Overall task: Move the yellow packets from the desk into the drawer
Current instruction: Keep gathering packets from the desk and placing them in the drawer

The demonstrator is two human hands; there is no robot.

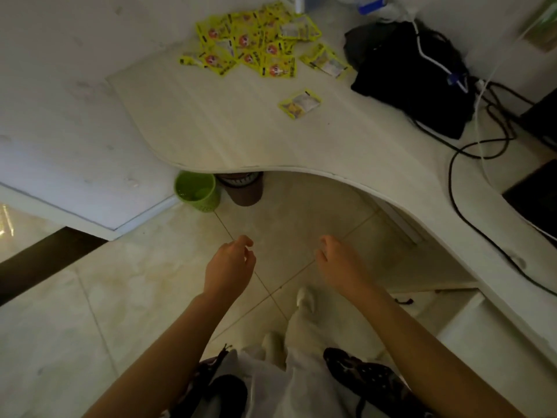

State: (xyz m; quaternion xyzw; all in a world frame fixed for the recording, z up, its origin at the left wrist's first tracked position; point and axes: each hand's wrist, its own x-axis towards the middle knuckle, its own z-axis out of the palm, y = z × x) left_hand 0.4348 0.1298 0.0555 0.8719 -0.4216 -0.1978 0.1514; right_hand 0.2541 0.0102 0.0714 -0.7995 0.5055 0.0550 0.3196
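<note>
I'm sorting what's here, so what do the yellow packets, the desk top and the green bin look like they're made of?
Packets: likely thin plastic or foil film, glossy, judging by crinkled edges and bright printed faces. One stray packet shows a clear or pale window.
Desk: probably laminated board, matte off-white, with faint straight grain lines and a smooth curved edge.
Bin: seemingly moulded plastic, uniform green, slightly shiny.

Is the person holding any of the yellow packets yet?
No, both the left hand and the right hand are empty over the floor, while the yellow packets lie on the desk.
</note>
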